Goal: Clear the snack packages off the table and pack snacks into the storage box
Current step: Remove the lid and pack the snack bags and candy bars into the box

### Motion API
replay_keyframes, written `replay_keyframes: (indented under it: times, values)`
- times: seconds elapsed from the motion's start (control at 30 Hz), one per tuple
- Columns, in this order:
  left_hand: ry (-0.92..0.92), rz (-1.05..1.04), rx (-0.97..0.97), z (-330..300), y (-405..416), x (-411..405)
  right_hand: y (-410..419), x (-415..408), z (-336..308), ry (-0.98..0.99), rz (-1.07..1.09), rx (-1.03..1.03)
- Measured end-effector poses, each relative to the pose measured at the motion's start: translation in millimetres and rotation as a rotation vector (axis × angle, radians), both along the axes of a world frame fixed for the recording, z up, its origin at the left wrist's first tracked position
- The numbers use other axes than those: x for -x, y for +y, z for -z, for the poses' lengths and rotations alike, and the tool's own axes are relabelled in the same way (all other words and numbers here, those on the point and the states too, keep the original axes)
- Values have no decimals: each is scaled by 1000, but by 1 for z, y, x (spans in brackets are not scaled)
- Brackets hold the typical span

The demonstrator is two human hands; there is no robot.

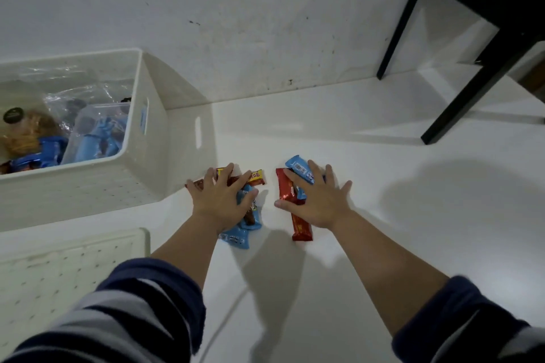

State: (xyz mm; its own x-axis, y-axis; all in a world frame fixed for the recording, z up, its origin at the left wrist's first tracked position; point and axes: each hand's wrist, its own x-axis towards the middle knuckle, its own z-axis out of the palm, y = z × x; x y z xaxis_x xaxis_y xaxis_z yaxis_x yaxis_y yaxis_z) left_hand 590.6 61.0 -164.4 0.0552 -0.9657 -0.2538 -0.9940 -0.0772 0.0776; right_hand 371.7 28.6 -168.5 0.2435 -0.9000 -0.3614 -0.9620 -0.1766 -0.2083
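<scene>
Two small piles of snack bars lie on the white table point(354, 244). My left hand point(219, 197) rests flat, fingers spread, on the left pile: a red-and-yellow bar point(257, 178) and blue packets point(236, 238). My right hand point(317, 200) presses flat on the right pile, covering a red bar point(301, 228) and a blue bar point(297, 167). Neither hand has lifted anything. The white storage box point(165, 138) stands just left of my left hand and holds blue snack packs, a clear bag and a brown item.
A white perforated lid point(65, 262) lies at the near left, in front of the box. A black chair or stand leg point(460, 103) stands on the table at the far right. The wall runs close behind the box and the snacks.
</scene>
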Motion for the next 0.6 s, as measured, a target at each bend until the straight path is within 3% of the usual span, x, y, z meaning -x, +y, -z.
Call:
replay_keyframes:
  times: [0.17, 0.27, 0.4, 0.6]
  values:
    - [42, 21, 32, 15, 53, -6, 46, -12, 7, 27, 32, 22]
    - [45, -22, 254, 29, 76, -4, 73, -21, 19, 98, 50, 259]
    - [127, -48, 513, 38, 86, 0, 89, -27, 38, 10, 103, 683]
    - [242, -71, 531, 36, 77, 3, 85, -32, 38, -137, 66, 717]
